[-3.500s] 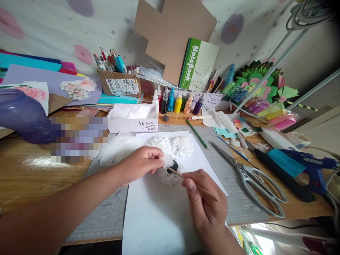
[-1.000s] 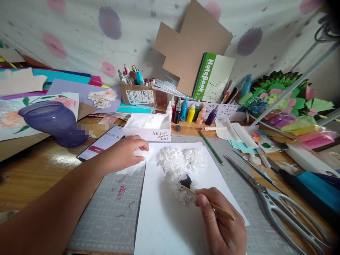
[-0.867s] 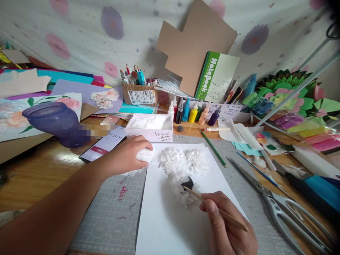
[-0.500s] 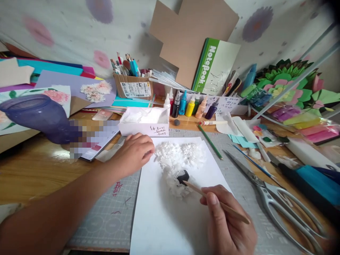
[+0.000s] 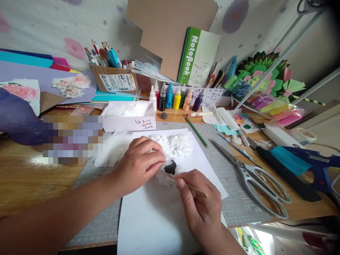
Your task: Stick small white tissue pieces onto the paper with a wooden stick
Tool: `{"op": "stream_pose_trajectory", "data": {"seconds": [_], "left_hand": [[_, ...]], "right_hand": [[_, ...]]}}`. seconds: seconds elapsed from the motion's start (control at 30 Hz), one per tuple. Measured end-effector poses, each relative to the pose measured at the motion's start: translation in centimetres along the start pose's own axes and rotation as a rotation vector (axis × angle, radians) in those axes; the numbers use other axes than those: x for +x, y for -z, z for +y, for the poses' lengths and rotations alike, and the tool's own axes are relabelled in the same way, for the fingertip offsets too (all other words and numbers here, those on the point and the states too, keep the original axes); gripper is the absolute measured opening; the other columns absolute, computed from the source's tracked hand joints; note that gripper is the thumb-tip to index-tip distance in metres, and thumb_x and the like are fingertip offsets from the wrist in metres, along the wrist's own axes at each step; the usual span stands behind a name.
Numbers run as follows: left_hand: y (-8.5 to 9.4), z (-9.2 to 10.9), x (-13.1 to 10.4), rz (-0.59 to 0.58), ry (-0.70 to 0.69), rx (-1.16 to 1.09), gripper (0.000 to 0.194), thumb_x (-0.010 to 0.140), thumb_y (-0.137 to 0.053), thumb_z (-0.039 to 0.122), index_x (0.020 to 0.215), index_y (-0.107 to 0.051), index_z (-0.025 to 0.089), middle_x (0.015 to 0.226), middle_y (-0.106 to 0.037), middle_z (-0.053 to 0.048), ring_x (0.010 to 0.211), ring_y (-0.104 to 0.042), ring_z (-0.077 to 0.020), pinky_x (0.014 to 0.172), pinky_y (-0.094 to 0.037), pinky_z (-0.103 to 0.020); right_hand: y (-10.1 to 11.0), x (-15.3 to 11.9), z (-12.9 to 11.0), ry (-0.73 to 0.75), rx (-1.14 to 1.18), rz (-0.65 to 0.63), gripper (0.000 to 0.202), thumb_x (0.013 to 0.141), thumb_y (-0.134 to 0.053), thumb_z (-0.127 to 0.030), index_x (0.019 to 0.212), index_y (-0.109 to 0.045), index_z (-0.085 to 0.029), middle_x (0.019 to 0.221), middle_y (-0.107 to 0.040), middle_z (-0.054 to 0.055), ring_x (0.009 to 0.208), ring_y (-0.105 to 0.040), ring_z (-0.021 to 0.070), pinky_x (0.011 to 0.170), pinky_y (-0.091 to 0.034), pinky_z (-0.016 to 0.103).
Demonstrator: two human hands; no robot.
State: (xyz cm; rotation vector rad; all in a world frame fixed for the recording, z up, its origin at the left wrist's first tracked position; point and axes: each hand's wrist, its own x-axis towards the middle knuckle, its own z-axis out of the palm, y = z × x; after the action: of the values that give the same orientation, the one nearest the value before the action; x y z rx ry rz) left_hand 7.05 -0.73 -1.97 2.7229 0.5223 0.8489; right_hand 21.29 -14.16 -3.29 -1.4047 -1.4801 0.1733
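Note:
On a white sheet (image 5: 148, 226) lies a cluster of white ruffled paper tufts (image 5: 180, 144). The lower tuft (image 5: 165, 181) has a bare black patch (image 5: 170, 166) in its middle. My right hand (image 5: 200, 202) grips a thin wooden stick (image 5: 198, 191), its tip at the lower edge of the black patch. My left hand (image 5: 143, 161) is closed, fingertips pinched together at the upper left of that tuft. Whatever is between those fingertips is too small or hidden to make out.
A white box (image 5: 127, 122) of thin white paper stands behind the sheet, with several paint bottles (image 5: 176, 99) to its right. A green pencil (image 5: 196, 131) and large scissors (image 5: 247, 173) lie on the grey cutting mat (image 5: 240, 203). Farther right is a blue glue gun (image 5: 316, 163).
My left hand has moved from beside the upper tufts to the lower tuft, fingertips pinched. The right hand still holds the stick at the black patch. The camera view has turned right.

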Motion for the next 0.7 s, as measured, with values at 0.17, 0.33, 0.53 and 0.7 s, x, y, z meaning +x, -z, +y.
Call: {"op": "stream_pose_trajectory", "data": {"seconds": [0.17, 0.33, 0.53, 0.7], "left_hand": [[-0.4, -0.3, -0.4, -0.035, -0.131, 0.097, 0.019, 0.082, -0.055, 0.006, 0.074, -0.065, 0.021, 0.091, -0.063, -0.002, 0.092, -0.049, -0.0195, 0.081, -0.037, -0.037], [-0.5, -0.4, -0.6, -0.008, -0.188, 0.167, 0.020, 0.080, -0.054, 0.005, 0.070, -0.063, 0.019, 0.091, -0.063, -0.002, 0.091, -0.051, -0.0207, 0.079, -0.036, -0.039], [-0.3, -0.3, -0.7, -0.015, -0.187, 0.191, 0.021, 0.081, -0.052, 0.005, 0.071, -0.063, 0.020, 0.091, -0.063, -0.002, 0.092, -0.051, -0.0218, 0.080, -0.035, -0.041], [0.0, -0.2, -0.5, -0.052, -0.114, 0.107, 0.013, 0.081, -0.056, 0.009, 0.077, -0.062, 0.020, 0.091, -0.062, -0.002, 0.092, -0.051, -0.0213, 0.081, -0.035, -0.040]], "right_hand": [[0.6, -0.5, 0.0, -0.002, 0.084, 0.111, 0.018, 0.088, -0.046, -0.008, 0.088, -0.060, -0.018, 0.068, -0.057, -0.001, 0.061, -0.054, 0.0128, 0.056, -0.040, 0.025], [0.4, -0.4, 0.1, -0.042, 0.100, 0.153, 0.017, 0.090, -0.046, -0.009, 0.090, -0.060, -0.019, 0.072, -0.059, -0.001, 0.064, -0.055, 0.0117, 0.058, -0.041, 0.024], [-0.3, 0.1, 0.3, -0.081, 0.010, 0.112, 0.016, 0.091, -0.048, -0.013, 0.083, -0.061, -0.017, 0.067, -0.057, -0.001, 0.061, -0.053, 0.0106, 0.056, -0.039, 0.023], [-0.7, 0.3, 0.5, -0.067, -0.052, 0.041, 0.017, 0.092, -0.048, -0.013, 0.081, -0.061, -0.015, 0.068, -0.058, 0.000, 0.062, -0.053, 0.0115, 0.057, -0.038, 0.023]]}}
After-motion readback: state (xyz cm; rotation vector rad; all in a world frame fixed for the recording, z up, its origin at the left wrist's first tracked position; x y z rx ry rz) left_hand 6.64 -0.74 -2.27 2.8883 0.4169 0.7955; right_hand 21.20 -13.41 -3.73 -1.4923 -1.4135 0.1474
